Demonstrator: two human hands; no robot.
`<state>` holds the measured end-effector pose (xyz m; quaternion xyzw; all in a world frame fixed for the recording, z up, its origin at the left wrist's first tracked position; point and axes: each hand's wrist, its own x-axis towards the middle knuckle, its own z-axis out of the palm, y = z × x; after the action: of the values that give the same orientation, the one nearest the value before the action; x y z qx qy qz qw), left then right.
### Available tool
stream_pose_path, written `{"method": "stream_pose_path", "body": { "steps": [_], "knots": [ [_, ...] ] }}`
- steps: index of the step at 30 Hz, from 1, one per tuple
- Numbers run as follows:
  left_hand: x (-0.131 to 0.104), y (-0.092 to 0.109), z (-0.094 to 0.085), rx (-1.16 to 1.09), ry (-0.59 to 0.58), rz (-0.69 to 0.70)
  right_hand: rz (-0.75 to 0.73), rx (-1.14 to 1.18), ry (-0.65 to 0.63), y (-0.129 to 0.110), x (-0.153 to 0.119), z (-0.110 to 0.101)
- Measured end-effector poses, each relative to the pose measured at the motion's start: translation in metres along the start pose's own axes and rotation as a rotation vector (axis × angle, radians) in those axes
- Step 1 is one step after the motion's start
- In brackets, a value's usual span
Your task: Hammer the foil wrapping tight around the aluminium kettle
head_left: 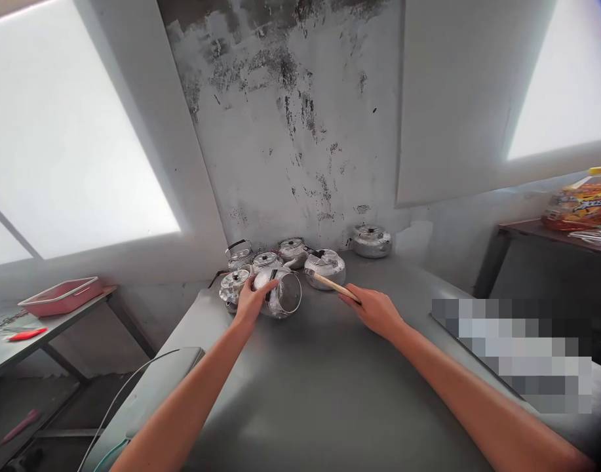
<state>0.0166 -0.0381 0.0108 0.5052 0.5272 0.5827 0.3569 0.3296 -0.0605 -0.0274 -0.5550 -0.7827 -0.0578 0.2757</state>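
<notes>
My left hand [253, 300] grips a silvery metal kettle [275, 298] by its dark handle. The kettle is tipped on its side above the grey tabletop [329, 380], its round open mouth turned to the right. My right hand [373, 308] is closed around a slim wooden stick-like tool [335, 286]. The tool points left toward the kettle, apart from its mouth; its far end is too small to make out. Just behind that end stands another kettle [327, 269] with its handle folded down. A lidded kettle [232, 285] sits close by my left hand.
More kettles [291, 249] cluster against the stained wall [300, 144], and one lidded kettle [372, 241] stands farther right. A pink basket [61, 296] rests on a left side table. A yellow-capped bottle [580, 200] stands on a right shelf. Cables [106, 410] run along the left edge.
</notes>
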Motion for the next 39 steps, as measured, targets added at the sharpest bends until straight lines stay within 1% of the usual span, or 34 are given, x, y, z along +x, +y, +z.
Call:
{"method": "stream_pose_path", "body": {
  "steps": [4, 7, 10, 13, 16, 21, 24, 28, 31, 34, 36, 39],
  "knots": [
    [-0.007, 0.004, 0.001, 0.195, -0.043, 0.056, -0.082, 0.007, -0.040, -0.001, -0.001, -0.001],
    [-0.012, 0.011, 0.000, 0.284, -0.063, 0.076, -0.144, 0.000, -0.089, -0.004, -0.002, -0.002],
    [-0.015, 0.016, 0.001, 0.324, -0.092, 0.106, -0.173, -0.019, -0.130, -0.008, -0.003, -0.002],
    [-0.018, 0.020, 0.000, 0.332, -0.147, 0.165, -0.172, -0.046, -0.161, -0.012, -0.004, -0.002],
    [-0.021, 0.023, -0.001, 0.386, -0.229, 0.209, -0.155, -0.069, -0.192, -0.015, -0.005, -0.003],
    [-0.028, 0.030, -0.003, 0.565, -0.346, 0.348, -0.127, -0.094, -0.245, -0.022, -0.005, -0.002],
    [-0.030, 0.037, -0.001, 0.657, -0.425, 0.392, -0.120, -0.109, -0.268, -0.028, -0.005, 0.000],
    [-0.020, 0.046, 0.013, 0.633, -0.512, 0.375, -0.118, -0.132, -0.283, -0.035, -0.006, 0.002],
    [-0.006, 0.050, 0.029, 0.673, -0.512, 0.386, -0.120, -0.149, -0.286, -0.038, -0.007, 0.003],
    [0.008, 0.052, 0.041, 0.686, -0.576, 0.416, -0.115, -0.165, -0.290, -0.041, -0.008, 0.004],
    [0.014, 0.055, 0.044, 0.712, -0.587, 0.393, -0.113, -0.175, -0.298, -0.044, -0.009, 0.003],
    [0.020, 0.060, 0.045, 0.787, -0.626, 0.360, -0.113, -0.187, -0.316, -0.051, -0.010, 0.001]
  ]
}}
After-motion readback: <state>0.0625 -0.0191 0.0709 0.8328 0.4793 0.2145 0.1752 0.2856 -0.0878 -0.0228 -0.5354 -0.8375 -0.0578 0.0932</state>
